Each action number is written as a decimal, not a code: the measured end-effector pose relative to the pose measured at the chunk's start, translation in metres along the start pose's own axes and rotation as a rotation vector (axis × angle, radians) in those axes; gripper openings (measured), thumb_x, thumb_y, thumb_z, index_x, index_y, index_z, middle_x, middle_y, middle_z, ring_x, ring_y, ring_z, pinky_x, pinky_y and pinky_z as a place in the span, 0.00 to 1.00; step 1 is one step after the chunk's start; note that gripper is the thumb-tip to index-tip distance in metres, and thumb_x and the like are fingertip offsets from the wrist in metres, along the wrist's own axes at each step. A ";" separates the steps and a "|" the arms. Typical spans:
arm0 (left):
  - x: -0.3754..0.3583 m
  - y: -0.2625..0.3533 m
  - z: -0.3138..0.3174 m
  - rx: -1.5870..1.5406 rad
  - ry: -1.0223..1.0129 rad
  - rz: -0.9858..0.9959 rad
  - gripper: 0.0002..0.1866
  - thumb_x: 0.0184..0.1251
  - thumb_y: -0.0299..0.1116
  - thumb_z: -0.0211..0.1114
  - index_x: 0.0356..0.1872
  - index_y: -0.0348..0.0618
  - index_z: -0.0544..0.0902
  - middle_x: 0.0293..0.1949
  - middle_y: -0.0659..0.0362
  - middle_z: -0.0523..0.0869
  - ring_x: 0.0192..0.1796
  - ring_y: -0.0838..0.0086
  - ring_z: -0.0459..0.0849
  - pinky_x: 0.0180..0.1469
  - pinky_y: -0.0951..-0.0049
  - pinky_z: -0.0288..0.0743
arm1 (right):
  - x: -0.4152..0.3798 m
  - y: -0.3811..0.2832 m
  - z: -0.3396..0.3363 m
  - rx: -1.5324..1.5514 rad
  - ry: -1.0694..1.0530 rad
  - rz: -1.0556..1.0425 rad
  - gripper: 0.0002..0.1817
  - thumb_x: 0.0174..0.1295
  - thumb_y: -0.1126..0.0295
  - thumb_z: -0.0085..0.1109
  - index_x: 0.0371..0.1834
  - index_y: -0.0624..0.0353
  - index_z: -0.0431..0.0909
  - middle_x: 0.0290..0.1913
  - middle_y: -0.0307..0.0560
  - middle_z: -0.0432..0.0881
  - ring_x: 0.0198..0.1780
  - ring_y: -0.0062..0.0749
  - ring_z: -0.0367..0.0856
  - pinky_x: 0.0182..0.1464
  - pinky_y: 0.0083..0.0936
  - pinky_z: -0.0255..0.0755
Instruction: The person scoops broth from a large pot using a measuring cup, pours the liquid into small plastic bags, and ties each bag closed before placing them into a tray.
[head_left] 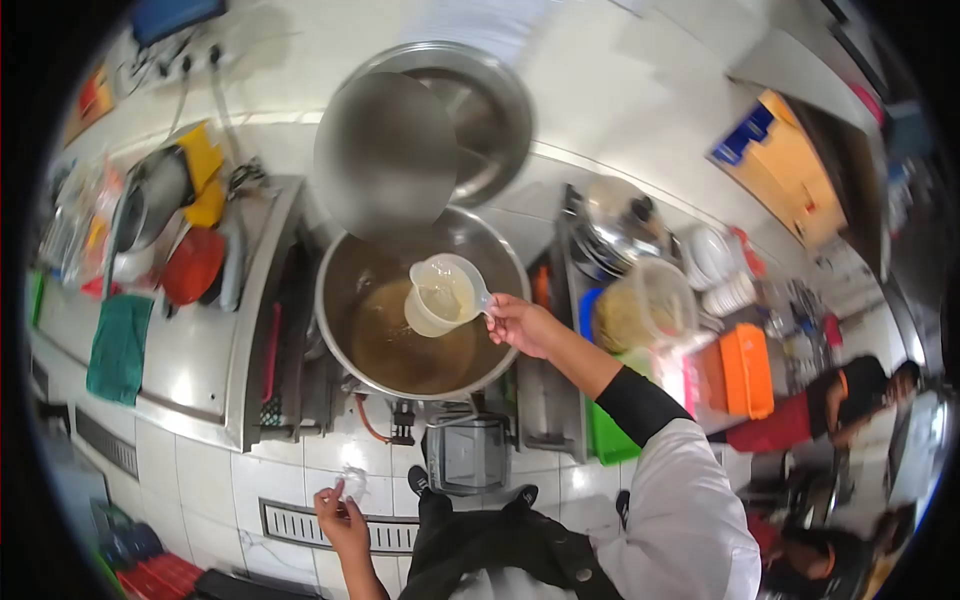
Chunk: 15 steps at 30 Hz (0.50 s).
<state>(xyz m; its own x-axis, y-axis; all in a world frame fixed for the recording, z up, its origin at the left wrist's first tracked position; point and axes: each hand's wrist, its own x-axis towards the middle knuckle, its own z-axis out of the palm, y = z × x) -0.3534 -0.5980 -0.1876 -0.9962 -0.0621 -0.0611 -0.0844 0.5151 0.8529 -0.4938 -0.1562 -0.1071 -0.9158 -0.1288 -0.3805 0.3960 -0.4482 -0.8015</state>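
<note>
My right hand [520, 325] is closed around the handle of a translucent plastic measuring jug [440, 312]. The jug is tilted over a large steel pot [327, 330], and some liquid shows in it. Brownish liquid [390, 350] lies in the bottom of the pot. Low at the left, away from the pot, my left hand [343, 515] pinches a crumpled piece of clear plastic [352, 484] between its fingers. A big round metal lid [515, 115] leans on the wall behind the pot, partly covered by a grey blur.
A steel counter [200, 350] at left carries a green cloth [118, 348], a red bowl [193, 266] and bags. To the right stand a clear tub [645, 310], an orange bin [748, 370] and a green tray [612, 435]. Co-workers [850, 395] are at far right.
</note>
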 end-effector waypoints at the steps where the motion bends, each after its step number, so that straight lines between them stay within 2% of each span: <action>1: 0.003 0.004 0.002 -0.012 0.016 0.082 0.20 0.55 0.15 0.57 0.50 0.36 0.83 0.43 0.55 0.73 0.32 0.75 0.75 0.27 0.79 0.68 | -0.034 -0.017 0.004 0.005 0.021 -0.022 0.03 0.68 0.70 0.48 0.36 0.55 0.71 0.30 0.38 0.76 0.28 0.21 0.69 0.34 0.22 0.67; 6: 0.015 0.049 0.011 0.008 -0.051 0.248 0.22 0.57 0.14 0.55 0.53 0.41 0.82 0.43 0.57 0.72 0.33 0.77 0.72 0.28 0.80 0.66 | -0.201 -0.063 0.001 0.030 0.183 -0.068 0.03 0.69 0.70 0.47 0.36 0.55 0.70 0.30 0.39 0.76 0.28 0.22 0.69 0.35 0.22 0.67; 11: 0.013 0.070 0.048 -0.098 -0.130 0.367 0.22 0.57 0.14 0.55 0.53 0.41 0.82 0.42 0.58 0.72 0.33 0.79 0.72 0.28 0.83 0.64 | -0.332 -0.041 -0.017 0.004 0.454 -0.072 0.04 0.69 0.69 0.48 0.36 0.54 0.70 0.29 0.37 0.73 0.28 0.21 0.68 0.35 0.21 0.66; 15: 0.012 0.099 0.071 -0.167 -0.262 0.417 0.22 0.57 0.14 0.55 0.53 0.39 0.82 0.42 0.59 0.71 0.34 0.82 0.72 0.28 0.85 0.63 | -0.394 0.012 -0.043 0.075 0.615 -0.091 0.04 0.68 0.69 0.50 0.34 0.54 0.70 0.28 0.36 0.72 0.26 0.19 0.67 0.33 0.20 0.65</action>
<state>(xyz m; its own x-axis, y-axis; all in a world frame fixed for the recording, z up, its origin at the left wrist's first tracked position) -0.3749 -0.4867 -0.1404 -0.9181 0.3466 0.1922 0.3042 0.3054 0.9023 -0.1258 -0.0733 0.0133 -0.7305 0.4354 -0.5261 0.2923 -0.4970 -0.8171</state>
